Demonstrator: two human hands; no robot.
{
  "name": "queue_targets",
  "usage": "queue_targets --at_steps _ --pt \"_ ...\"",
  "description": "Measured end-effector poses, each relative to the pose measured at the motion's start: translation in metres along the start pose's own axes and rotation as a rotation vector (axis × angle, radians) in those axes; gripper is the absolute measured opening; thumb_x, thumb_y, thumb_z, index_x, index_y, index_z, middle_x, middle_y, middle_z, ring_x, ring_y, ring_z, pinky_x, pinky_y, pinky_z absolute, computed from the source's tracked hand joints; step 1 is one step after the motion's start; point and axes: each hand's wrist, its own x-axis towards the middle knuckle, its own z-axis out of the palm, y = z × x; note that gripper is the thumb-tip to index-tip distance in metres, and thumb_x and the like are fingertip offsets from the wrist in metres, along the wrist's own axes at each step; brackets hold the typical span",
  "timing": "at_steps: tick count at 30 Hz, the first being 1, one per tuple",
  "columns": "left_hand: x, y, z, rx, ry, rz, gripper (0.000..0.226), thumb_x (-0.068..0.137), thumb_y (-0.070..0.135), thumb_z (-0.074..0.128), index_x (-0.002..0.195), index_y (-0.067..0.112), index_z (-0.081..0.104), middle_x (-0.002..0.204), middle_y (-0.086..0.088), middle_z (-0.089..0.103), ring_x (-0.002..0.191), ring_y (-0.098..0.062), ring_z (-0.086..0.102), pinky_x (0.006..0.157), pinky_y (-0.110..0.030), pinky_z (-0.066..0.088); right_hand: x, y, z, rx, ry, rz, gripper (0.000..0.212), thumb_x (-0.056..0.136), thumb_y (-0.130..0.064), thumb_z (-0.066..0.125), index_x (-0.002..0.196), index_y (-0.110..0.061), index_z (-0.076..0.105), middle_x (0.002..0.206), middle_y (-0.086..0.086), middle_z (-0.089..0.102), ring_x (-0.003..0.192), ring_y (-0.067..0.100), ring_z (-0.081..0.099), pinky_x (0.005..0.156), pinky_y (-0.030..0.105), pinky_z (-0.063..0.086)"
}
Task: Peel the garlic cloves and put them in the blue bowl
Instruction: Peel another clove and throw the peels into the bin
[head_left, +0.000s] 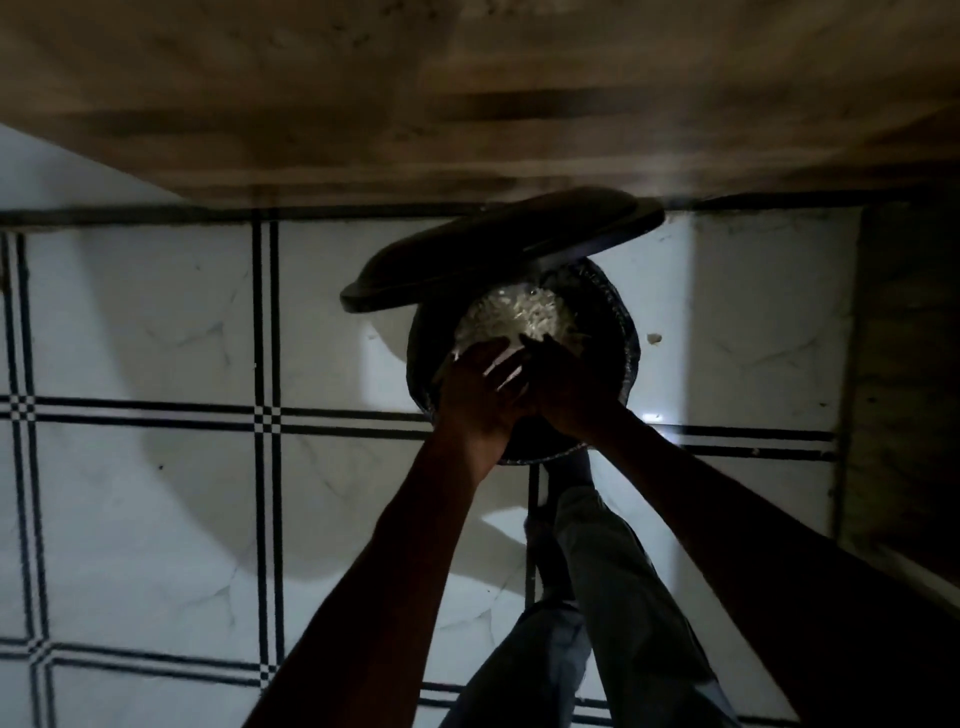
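Observation:
The view is dim and looks down at the floor. A black bin (613, 332) stands with its lid (498, 249) tipped up, and a heap of white garlic peels (514, 317) lies inside it. My left hand (475, 400) and my right hand (569, 389) are held side by side over the bin's near rim, fingers fairly straight and pointing into it. A few white peel strips (505, 370) show between the two hands. No garlic clove and no blue bowl is in view.
A wooden counter (467, 104) overhangs the bin at the top, and a wooden panel (904, 364) stands at the right. The floor has white tiles with black lines (156, 338). My leg in grey trousers (613, 597) reaches toward the bin's base. A small scrap (653, 339) lies right of the bin.

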Motion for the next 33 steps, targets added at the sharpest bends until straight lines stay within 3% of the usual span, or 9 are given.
queue_targets --at_steps 3,7,10,12,14,18,24,28,33 --pt "-0.003 -0.006 -0.008 0.085 -0.077 0.093 0.044 0.114 0.015 0.025 0.155 0.005 0.037 0.150 -0.014 0.055 0.136 -0.026 0.057 0.101 -0.030 0.054 -0.015 -0.003 -0.015 0.225 0.193 0.083 0.052 0.114 -0.035 0.038 0.162 -0.014 0.037 0.166 0.014 0.038 0.155 0.031 0.032 0.126 0.039 0.028" --pt "-0.045 0.000 0.006 0.301 -0.117 0.172 0.025 0.104 0.013 0.052 0.125 0.012 0.064 0.104 0.006 0.079 0.097 -0.007 0.074 0.082 -0.021 0.056 -0.062 -0.011 -0.031 0.585 0.317 0.076 0.044 0.111 -0.040 0.050 0.151 -0.023 0.055 0.142 -0.002 0.061 0.132 0.017 0.058 0.109 0.025 0.042" --pt "-0.100 0.010 0.042 0.534 -0.026 0.241 0.009 0.099 0.018 0.070 0.092 0.020 0.075 0.078 0.008 0.077 0.075 -0.007 0.068 0.076 -0.025 0.050 -0.114 -0.002 -0.055 0.753 0.544 0.062 0.030 0.096 -0.059 0.063 0.117 -0.039 0.071 0.110 0.005 0.078 0.104 0.027 0.075 0.098 0.053 0.059" --pt "-0.140 0.015 0.062 0.598 -0.054 0.282 0.008 0.098 0.022 0.072 0.090 0.021 0.075 0.075 0.006 0.076 0.071 -0.008 0.067 0.071 -0.025 0.050 -0.163 0.003 -0.067 0.795 0.667 0.027 0.023 0.096 -0.052 0.066 0.114 -0.038 0.069 0.103 0.010 0.078 0.095 0.029 0.077 0.089 0.055 0.062" --pt "-0.187 0.018 0.087 0.668 -0.096 0.333 0.004 0.098 0.023 0.072 0.097 0.021 0.075 0.080 0.005 0.077 0.073 -0.007 0.069 0.067 -0.020 0.052 -0.229 -0.014 -0.096 0.818 0.740 0.032 0.025 0.106 -0.031 0.063 0.128 -0.020 0.063 0.108 0.017 0.076 0.093 0.028 0.077 0.081 0.046 0.063" --pt "-0.283 0.010 0.140 0.879 -0.320 0.469 0.016 0.100 0.024 0.070 0.110 0.012 0.073 0.086 0.003 0.078 0.077 -0.008 0.069 0.064 -0.017 0.051 -0.369 -0.018 -0.133 0.730 0.880 0.017 0.036 0.110 -0.030 0.055 0.141 -0.012 0.056 0.121 0.011 0.071 0.102 0.020 0.074 0.085 0.039 0.064" --pt "-0.417 -0.052 0.235 1.208 -0.663 0.647 0.004 0.099 0.027 0.071 0.095 0.028 0.069 0.088 0.002 0.077 0.077 -0.006 0.072 0.068 -0.018 0.051 -0.568 0.023 -0.136 0.623 1.158 0.078 0.031 0.108 -0.033 0.058 0.135 -0.018 0.065 0.123 -0.006 0.066 0.101 -0.001 0.065 0.084 0.017 0.053" --pt "-0.493 -0.127 0.298 1.376 -0.928 0.708 0.004 0.099 0.025 0.072 0.102 0.022 0.072 0.095 -0.003 0.077 0.084 -0.011 0.074 0.070 -0.018 0.053 -0.688 0.077 -0.112 0.628 1.365 0.157 0.033 0.107 -0.031 0.061 0.135 -0.016 0.066 0.126 -0.001 0.069 0.110 0.007 0.064 0.086 0.012 0.048" --pt "-0.568 -0.247 0.373 1.519 -1.195 0.735 0.009 0.100 0.020 0.071 0.106 0.014 0.073 0.097 -0.008 0.077 0.087 -0.018 0.076 0.077 -0.025 0.059 -0.800 0.154 -0.080 0.724 1.617 0.285 0.031 0.106 -0.035 0.062 0.131 -0.017 0.068 0.121 -0.002 0.071 0.104 0.011 0.070 0.077 0.025 0.058"
